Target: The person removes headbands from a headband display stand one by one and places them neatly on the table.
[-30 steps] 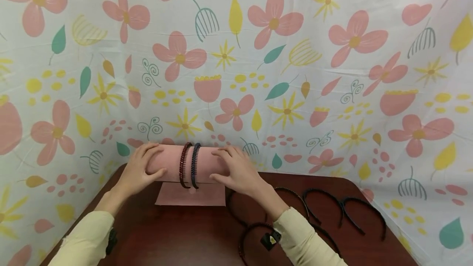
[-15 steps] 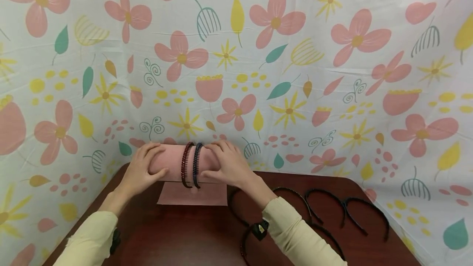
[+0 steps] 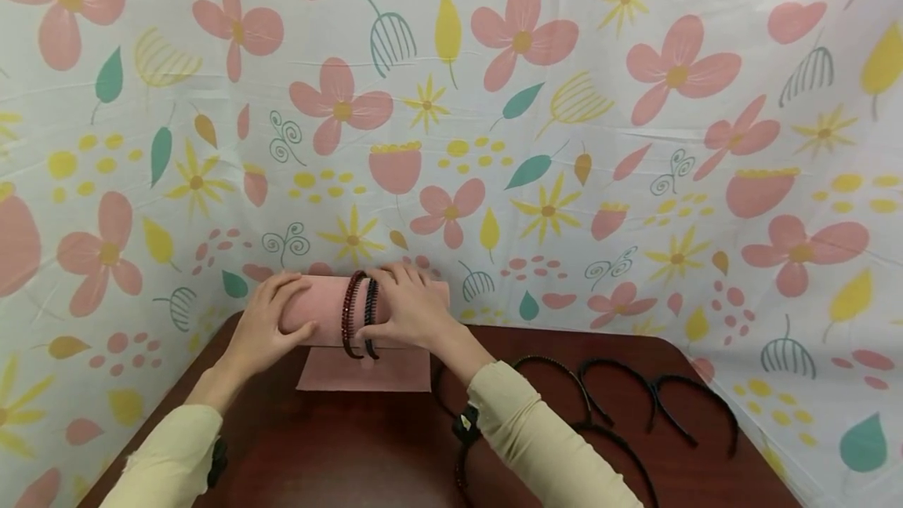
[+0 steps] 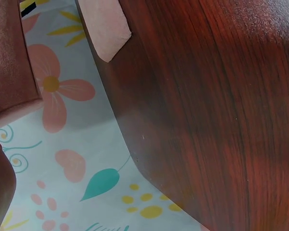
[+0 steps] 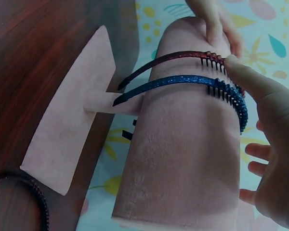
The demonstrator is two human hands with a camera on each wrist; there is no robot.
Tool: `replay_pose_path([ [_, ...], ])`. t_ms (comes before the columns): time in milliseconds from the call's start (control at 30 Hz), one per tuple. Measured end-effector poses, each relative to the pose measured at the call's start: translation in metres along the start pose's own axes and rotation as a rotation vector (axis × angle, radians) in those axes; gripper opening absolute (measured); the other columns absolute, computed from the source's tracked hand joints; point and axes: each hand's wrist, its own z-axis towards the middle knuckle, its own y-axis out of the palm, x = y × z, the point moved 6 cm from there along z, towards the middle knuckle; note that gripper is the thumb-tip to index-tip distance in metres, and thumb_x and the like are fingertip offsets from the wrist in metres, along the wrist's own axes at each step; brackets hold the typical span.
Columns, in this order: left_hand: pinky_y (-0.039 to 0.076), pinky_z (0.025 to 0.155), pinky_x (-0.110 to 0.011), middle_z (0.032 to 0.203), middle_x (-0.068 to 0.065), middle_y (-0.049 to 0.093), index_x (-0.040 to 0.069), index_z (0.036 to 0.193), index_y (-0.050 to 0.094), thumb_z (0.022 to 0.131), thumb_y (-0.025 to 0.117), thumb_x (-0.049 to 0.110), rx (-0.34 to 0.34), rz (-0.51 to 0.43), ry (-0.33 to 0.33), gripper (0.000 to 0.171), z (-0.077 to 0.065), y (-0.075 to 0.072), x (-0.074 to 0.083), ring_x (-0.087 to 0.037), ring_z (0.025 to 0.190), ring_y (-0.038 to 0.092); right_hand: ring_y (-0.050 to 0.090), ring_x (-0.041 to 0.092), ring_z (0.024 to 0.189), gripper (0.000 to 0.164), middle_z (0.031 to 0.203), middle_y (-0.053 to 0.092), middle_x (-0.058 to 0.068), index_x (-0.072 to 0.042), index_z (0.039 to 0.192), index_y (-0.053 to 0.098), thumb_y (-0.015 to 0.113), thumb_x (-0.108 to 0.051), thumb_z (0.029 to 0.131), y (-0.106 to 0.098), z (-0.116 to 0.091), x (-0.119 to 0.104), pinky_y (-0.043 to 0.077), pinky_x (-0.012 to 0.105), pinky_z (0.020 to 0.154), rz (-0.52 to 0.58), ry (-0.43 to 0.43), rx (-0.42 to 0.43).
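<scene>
A pink headband stand (image 3: pixel 320 308), a padded roll on a post and flat base, stands on the table. Round its middle sit two toothed headbands side by side: a dark red one (image 5: pixel 173 57) on the left, a glittery blue one (image 5: pixel 168 83) on the right. My left hand (image 3: pixel 262 318) grips the roll's left end, thumb in front and fingers over the top. My right hand (image 3: pixel 415 310) spans the roll at the blue headband. Its thumb (image 5: pixel 255 82) lies right at the two bands, while other fingers (image 5: pixel 256 151) stay spread apart beyond the roll.
Several dark headbands lie on the brown table (image 3: pixel 303 453) to the right, among them a gold-dotted one (image 3: pixel 564 367) and a black one (image 3: pixel 705 398). My right sleeve (image 3: pixel 543 437) passes over some. A flower-print cloth (image 3: pixel 451 124) hangs behind the table.
My right hand has slid left along the roll, from its right end to the blue headband. The left hand keeps its place, and both headbands stay on the roll.
</scene>
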Motion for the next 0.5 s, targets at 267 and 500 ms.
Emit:
replay_pose_path([
  [267,0.033,0.103,-0.064,0.143,-0.014,0.046,0.013,0.133,0.057,0.076,0.081,0.023,0.003,-0.001,0.006,0.063,-0.001,0.002,0.000,-0.041,0.133,0.038,0.034,0.025,0.145,0.111,0.154,0.037,0.005,-0.023,0.157,0.029,0.071,-0.076,0.069,0.014,0.004,0.000,0.033,0.052,0.116,-0.077,0.032,-0.080],
  [500,0.034,0.103,-0.064,0.145,-0.014,0.045,0.014,0.134,0.056,0.076,0.081,0.023,0.001,-0.003,-0.006,0.064,-0.001,0.001,-0.001,-0.040,0.135,0.037,0.025,0.029,0.152,0.117,0.163,0.027,0.004,-0.022,0.157,0.027,0.076,-0.075,0.064,0.019,0.005,0.000,0.026,0.063,0.116,-0.090,0.042,-0.096],
])
